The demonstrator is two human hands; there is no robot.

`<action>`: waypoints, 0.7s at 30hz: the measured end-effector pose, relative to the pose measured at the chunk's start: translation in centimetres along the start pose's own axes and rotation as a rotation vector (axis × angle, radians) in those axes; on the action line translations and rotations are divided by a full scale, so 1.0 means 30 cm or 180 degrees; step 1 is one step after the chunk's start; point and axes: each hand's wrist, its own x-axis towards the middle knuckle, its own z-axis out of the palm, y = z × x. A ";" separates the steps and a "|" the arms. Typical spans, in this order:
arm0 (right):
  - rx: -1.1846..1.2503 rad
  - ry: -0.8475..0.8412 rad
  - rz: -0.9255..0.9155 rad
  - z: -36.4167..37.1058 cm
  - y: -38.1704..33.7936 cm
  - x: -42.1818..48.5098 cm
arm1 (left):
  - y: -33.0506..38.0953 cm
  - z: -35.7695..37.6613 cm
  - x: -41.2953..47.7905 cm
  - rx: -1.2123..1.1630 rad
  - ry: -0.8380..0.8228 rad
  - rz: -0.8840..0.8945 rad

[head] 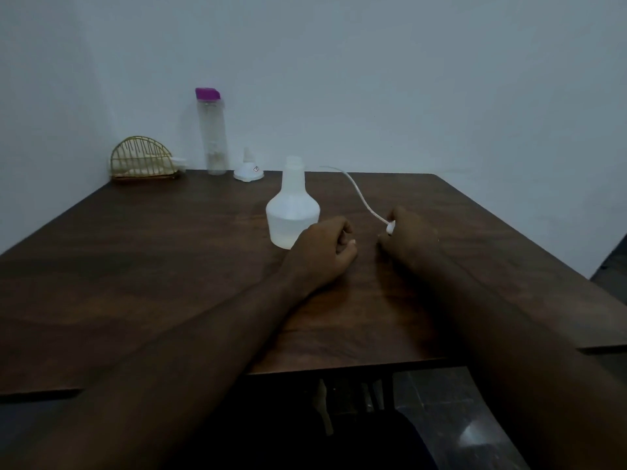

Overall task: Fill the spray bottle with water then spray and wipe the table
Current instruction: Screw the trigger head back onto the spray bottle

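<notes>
A white translucent spray bottle stands uncapped in the middle of the dark wooden table, partly filled with water. My left hand rests on the table just in front and right of the bottle, fingers curled, holding nothing visible. My right hand grips the sprayer head, mostly hidden in the fist. Its thin white dip tube curves up and left from the hand. A tall clear water bottle with a purple cap stands at the table's back edge.
A white funnel sits upside down beside the water bottle. A gold wire napkin holder with pale tissues stands at the back left by the wall. The table's front edge has notches at left and right.
</notes>
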 end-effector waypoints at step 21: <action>0.1894 0.0890 -0.1072 -0.095 -0.238 -0.074 | 0.097 -0.059 0.065 -0.2735 0.0674 -0.1660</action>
